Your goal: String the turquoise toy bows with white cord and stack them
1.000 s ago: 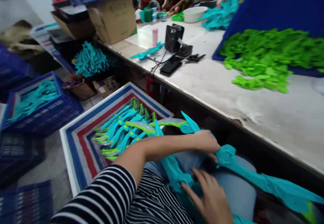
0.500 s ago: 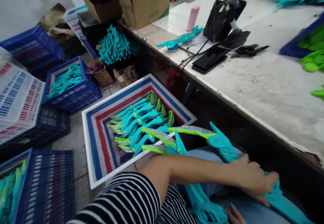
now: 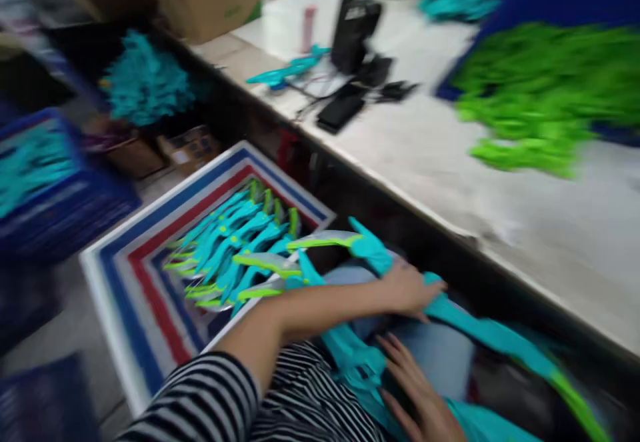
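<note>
My left hand (image 3: 407,290), reaching across from a striped sleeve, has its fingers closed around a long teal-and-green plastic bow-shaped piece (image 3: 493,329) over my lap. Below it is my right hand (image 3: 423,392), fingers stretched and apart, beside a teal piece with a cut-out frame (image 3: 357,362). Another teal part (image 3: 485,422) shows at the right hand's wrist side. Green ends with clear covers (image 3: 270,265) reach over the rim of a striped-lined box (image 3: 150,302). Inside lies a row of similar teal-and-green pieces (image 3: 235,235). Blur hides finger contact details.
The white worktable (image 3: 425,175) runs along the right, its edge close to my hands. On it are green parts (image 3: 545,89), a black phone (image 3: 341,107) and a teal piece (image 3: 287,72). Blue crates (image 3: 75,209) stand on the floor at left.
The view has turned to the right, so the box and table appear further left. My left hand still grips the teal piece, whose green end now shows. More of my right hand is visible.
</note>
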A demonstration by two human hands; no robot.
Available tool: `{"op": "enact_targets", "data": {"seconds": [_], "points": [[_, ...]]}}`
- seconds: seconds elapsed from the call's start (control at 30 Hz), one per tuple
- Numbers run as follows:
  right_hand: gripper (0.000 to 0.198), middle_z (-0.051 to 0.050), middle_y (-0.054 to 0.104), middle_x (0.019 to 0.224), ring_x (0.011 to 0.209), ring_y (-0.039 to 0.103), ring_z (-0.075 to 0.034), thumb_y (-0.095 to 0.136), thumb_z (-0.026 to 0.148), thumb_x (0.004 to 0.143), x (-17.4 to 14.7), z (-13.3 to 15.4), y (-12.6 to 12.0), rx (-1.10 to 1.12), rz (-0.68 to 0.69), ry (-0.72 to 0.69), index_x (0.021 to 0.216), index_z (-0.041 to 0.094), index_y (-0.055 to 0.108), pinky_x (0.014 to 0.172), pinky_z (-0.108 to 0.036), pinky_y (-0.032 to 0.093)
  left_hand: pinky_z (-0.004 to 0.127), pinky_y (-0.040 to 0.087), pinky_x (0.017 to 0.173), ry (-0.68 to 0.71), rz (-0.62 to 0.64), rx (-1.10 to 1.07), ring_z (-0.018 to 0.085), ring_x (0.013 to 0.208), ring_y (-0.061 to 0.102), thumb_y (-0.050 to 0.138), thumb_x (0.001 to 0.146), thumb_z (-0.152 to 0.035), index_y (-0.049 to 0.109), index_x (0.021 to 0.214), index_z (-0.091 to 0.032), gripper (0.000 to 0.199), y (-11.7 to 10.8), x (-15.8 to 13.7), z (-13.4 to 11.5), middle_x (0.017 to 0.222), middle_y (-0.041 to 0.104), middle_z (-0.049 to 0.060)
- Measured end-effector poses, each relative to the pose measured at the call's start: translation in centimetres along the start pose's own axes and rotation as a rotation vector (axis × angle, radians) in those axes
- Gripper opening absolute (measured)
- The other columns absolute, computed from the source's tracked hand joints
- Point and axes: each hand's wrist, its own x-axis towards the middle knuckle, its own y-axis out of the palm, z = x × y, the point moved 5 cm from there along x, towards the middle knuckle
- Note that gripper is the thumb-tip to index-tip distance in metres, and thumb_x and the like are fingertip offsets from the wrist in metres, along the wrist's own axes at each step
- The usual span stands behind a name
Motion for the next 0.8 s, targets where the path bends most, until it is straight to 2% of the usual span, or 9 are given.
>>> {"op": "enact_targets", "data": {"seconds": [0.07,0.1,0.13,0.2,0.33,0.47,0.63,0.7,0.8], "points": [[0.034,-0.010,0.053,0.136,0.133,0.041,-0.027,0.051,0.034,0.089,0.6,1.7,-2.0,0.032,0.098,0.124,0.119,0.022,0.062,0.103,-0.042,0.045,0.047,0.031,0.100,0.053,0.009,0.021,0.031,0.116,0.050,0.065,0.079,-0.047,0.029,0.143,-0.015,0.080,-0.3,-0.5,-0.1,0.121,0.059,0.018],[0.032,-0.010,0.057,0.132,0.128,0.048,-0.025,0.051,0.034,0.090,1.0,2.0,-3.5,0.056,0.096,0.173,0.116,0.022,0.064,0.101,-0.040,0.047,0.047,0.031,0.101,0.078,0.007,0.031,0.032,0.116,0.050,0.067,0.079,-0.045,0.029,0.143,-0.015,0.080,-0.3,-0.4,-0.1,0.122,0.057,0.018],[0.031,-0.009,0.062,0.125,0.120,0.056,-0.024,0.049,0.034,0.090,1.3,2.0,-5.2,0.074,0.049,0.212,0.114,0.022,0.065,0.098,-0.038,0.049,0.048,0.031,0.101,0.108,0.003,0.043,0.032,0.117,0.050,0.069,0.078,-0.043,0.029,0.143,-0.015,0.081,-0.4,-0.1,-0.2,0.123,0.057,0.019],[0.030,-0.008,0.070,0.109,0.102,0.065,-0.021,0.046,0.033,0.092,1.7,1.0,-9.4,0.058,-0.145,0.268,0.108,0.021,0.068,0.091,-0.035,0.053,0.048,0.031,0.102,0.142,0.002,0.063,0.033,0.118,0.048,0.070,0.077,-0.040,0.028,0.143,-0.015,0.082,-0.2,0.3,-0.4,0.123,0.056,0.019],[0.027,-0.009,0.072,0.094,0.089,0.066,-0.023,0.047,0.029,0.089,3.4,-4.5,-18.1,-0.171,-0.572,0.379,0.096,0.018,0.070,0.083,-0.037,0.053,0.049,0.029,0.104,0.165,0.010,0.087,0.031,0.119,0.048,0.068,0.079,-0.040,0.027,0.144,-0.017,0.081,0.3,0.4,-1.3,0.123,0.057,0.017],[0.025,-0.011,0.070,0.096,0.095,0.061,-0.025,0.049,0.018,0.083,10.3,-11.0,-24.2,-0.330,-0.677,0.470,0.094,0.015,0.071,0.092,-0.041,0.047,0.049,0.029,0.106,0.169,-0.004,0.075,0.030,0.117,0.050,0.069,0.077,-0.041,0.029,0.144,-0.017,0.082,0.4,0.6,-2.1,0.121,0.058,0.016],[0.034,-0.011,0.063,0.109,0.098,0.058,-0.023,0.051,0.020,0.085,20.1,-15.3,-29.0,-0.275,-0.757,0.565,0.116,0.016,0.064,0.092,-0.038,0.044,0.048,0.028,0.108,0.174,-0.028,0.029,0.029,0.119,0.048,0.071,0.076,-0.040,0.030,0.144,-0.020,0.083,0.9,1.4,-2.5,0.125,0.055,0.015],[0.037,-0.013,0.059,0.115,0.103,0.056,-0.025,0.053,0.026,0.087,22.6,-15.9,-29.9,-0.274,-0.780,0.617,0.122,0.016,0.060,0.092,-0.038,0.044,0.048,0.029,0.108,0.172,-0.037,0.015,0.029,0.119,0.048,0.072,0.075,-0.041,0.030,0.145,-0.021,0.084,1.3,1.7,-2.6,0.125,0.055,0.014],[0.036,-0.013,0.058,0.116,0.103,0.056,-0.025,0.058,0.029,0.086,24.5,-16.8,-30.2,-0.246,-0.759,0.679,0.120,0.018,0.061,0.090,-0.037,0.044,0.048,0.031,0.107,0.172,-0.044,-0.003,0.029,0.117,0.049,0.071,0.075,-0.042,0.029,0.145,-0.023,0.084,1.7,2.1,-2.5,0.123,0.056,0.012]]}}
